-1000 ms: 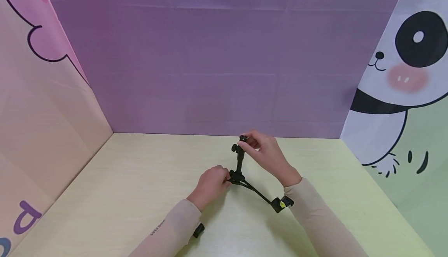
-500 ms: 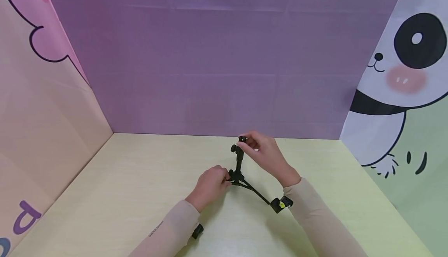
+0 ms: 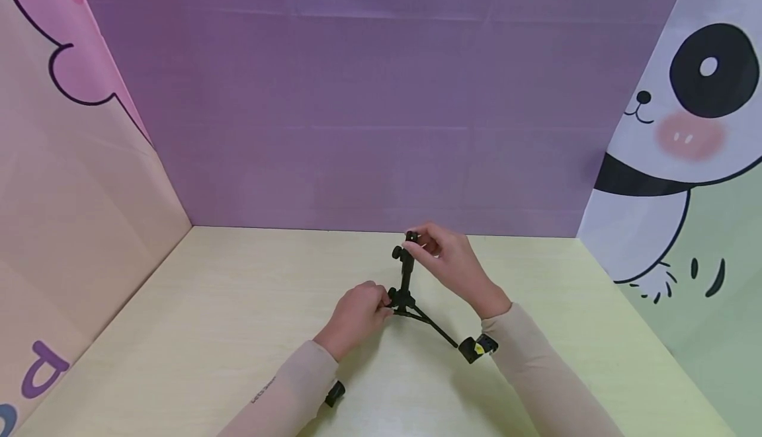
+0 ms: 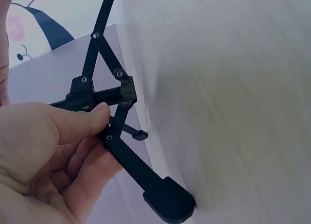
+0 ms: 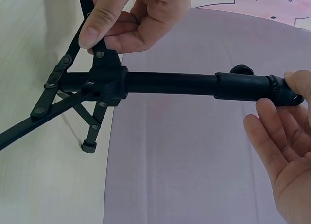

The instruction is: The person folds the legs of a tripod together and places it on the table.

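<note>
The small black metal tripod with a round centre column [image 3: 407, 278] is standing near the middle of the pale yellow-green wooden tabletop [image 3: 208, 331], and both hands are meeting on it; its long axis, the column, is running upright from the leg hub to the head, so the two hands are sitting one above the other along that axis rather than side by side. The left hand [image 3: 356, 317] is lying low and to the left of the column, with its thumb [image 4: 77, 122] and curled fingers pinching the hinged leg hub [image 4: 104, 95] where the struts join; the right hand [image 3: 448, 260] is lying higher and to the right, with its fingertips [image 5: 294, 80] closing on the ridged top end of the column [image 5: 279, 90] while the remaining fingers are spreading loosely below it. One leg [image 3: 437, 331] is reaching forward and right toward the right sleeve, ending in a black foot with a yellow mark [image 3: 476, 348]; another foot [image 3: 335, 394] is showing just beside the left sleeve; the third leg is hidden. Neither hand is nearer than the other, since each is touching the tripod at its own end; the side knob [image 3: 396, 252] is sitting just left of the right hand's fingertips, apart from them.
</note>
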Action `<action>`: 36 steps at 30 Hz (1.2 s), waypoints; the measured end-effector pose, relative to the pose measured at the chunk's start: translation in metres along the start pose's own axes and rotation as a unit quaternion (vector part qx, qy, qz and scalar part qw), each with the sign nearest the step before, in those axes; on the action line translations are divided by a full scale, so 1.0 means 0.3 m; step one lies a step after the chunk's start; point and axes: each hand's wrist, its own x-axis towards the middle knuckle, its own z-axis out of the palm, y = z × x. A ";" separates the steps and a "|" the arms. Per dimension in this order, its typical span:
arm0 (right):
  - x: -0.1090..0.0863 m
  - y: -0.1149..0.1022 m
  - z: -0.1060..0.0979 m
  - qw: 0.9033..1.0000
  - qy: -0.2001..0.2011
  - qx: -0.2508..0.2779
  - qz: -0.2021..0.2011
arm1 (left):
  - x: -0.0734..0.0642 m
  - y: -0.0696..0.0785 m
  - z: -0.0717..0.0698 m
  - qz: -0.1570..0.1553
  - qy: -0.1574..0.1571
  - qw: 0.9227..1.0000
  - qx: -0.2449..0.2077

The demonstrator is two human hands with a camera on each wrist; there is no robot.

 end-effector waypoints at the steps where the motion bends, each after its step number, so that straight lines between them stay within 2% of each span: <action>1: 0.000 0.000 0.000 1.000 0.000 0.000 0.000 | 0.000 0.001 -0.001 -0.002 0.000 1.000 0.000; 20: -0.001 -0.003 0.002 1.000 -0.002 -0.006 0.003 | -0.005 0.005 -0.007 -0.021 0.004 0.999 -0.027; 30: 0.001 -0.004 0.003 1.000 0.002 -0.007 0.002 | -0.010 0.004 -0.012 -0.011 0.022 0.999 -0.028; 36: -0.002 -0.005 0.002 1.000 0.002 -0.008 0.003 | -0.011 0.009 -0.007 -0.013 0.022 0.999 -0.021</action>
